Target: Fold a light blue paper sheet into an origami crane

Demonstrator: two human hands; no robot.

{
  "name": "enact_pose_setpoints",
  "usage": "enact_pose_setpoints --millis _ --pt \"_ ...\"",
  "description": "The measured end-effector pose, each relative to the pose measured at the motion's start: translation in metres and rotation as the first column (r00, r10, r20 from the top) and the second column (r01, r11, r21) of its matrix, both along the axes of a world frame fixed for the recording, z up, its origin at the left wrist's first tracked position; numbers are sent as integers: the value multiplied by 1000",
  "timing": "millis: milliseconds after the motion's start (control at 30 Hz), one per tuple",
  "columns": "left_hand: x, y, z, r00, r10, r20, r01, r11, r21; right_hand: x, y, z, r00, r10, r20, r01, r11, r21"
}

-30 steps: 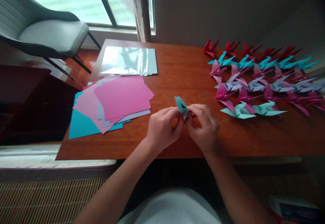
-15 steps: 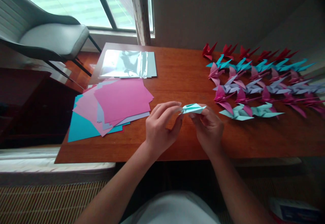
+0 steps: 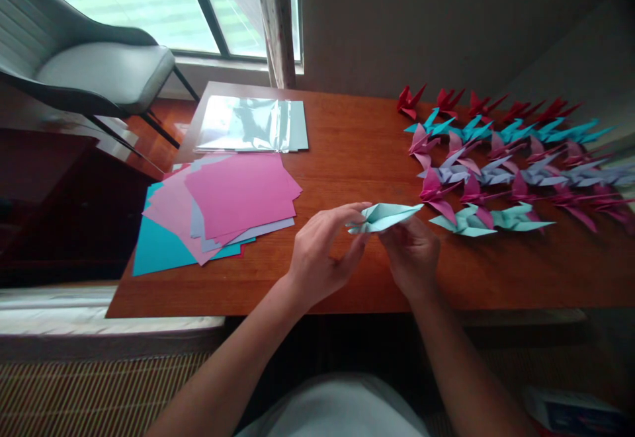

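Between my hands, above the table's near side, is a pale mint folded paper, its long point towards the right. My left hand pinches its left end between thumb and fingers. Under its right half, my right hand grips it from below, with some fingertips hidden by the paper. Just right of my right hand stand two finished mint paper cranes. Behind them run rows of magenta cranes, lilac cranes, pink cranes, turquoise cranes and red cranes.
A fanned pile of coloured paper sheets lies on the left of the wooden table. Behind it is a clear plastic packet of pale sheets. A grey chair stands at the upper left by the window.
The mint paper has turned and now shows a broader, more opened face, with its point reaching further right. Both hands have shifted slightly, the left one to the right.
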State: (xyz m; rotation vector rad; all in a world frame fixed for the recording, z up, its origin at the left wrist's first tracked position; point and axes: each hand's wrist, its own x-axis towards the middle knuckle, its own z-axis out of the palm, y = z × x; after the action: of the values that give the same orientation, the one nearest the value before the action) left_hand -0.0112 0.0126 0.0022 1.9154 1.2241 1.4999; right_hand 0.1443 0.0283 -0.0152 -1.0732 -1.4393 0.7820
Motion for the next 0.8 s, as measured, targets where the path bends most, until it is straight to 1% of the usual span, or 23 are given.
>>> enact_pose_setpoints --millis 67,267,367,433,500,533,600,667,733,800 --pt "0 0 -1 1000 25 -1 -25 1000 0 0 0 -1 1000 15 -18 -16 1000 -20" --pt "-2 3 -3 999 20 -27 -19 998 60 0 0 -3 997 70 -43 -72 996 -43" --pt "-1 3 -3 998 56 -37 -53 996 78 0 0 -3 996 85 -32 -86 996 -19" --pt "-1 3 -3 996 90 -18 -89 994 61 0 0 -3 996 89 -18 -89 996 -11" --pt "0 3 -3 994 97 46 -97 995 -16 0 0 -2 996 92 -4 -92 995 -27" --pt "-1 4 -3 993 71 90 -64 995 -80 0 -1 -2 995 96 6 -96 995 -35" --pt "-2 5 -2 982 -33 183 75 972 -225 0 -1 -1 993 112 36 -111 993 -41" --pt "-4 7 -2 956 -117 269 209 916 -342 1 -1 0 988 141 68 -138 989 -51" --pt "-6 9 -1 932 -111 345 258 872 -416 1 -1 1 982 168 81 -161 983 -85" --pt "-7 10 -1 914 -64 401 261 848 -460 1 -1 1 981 182 64 -172 976 -133"
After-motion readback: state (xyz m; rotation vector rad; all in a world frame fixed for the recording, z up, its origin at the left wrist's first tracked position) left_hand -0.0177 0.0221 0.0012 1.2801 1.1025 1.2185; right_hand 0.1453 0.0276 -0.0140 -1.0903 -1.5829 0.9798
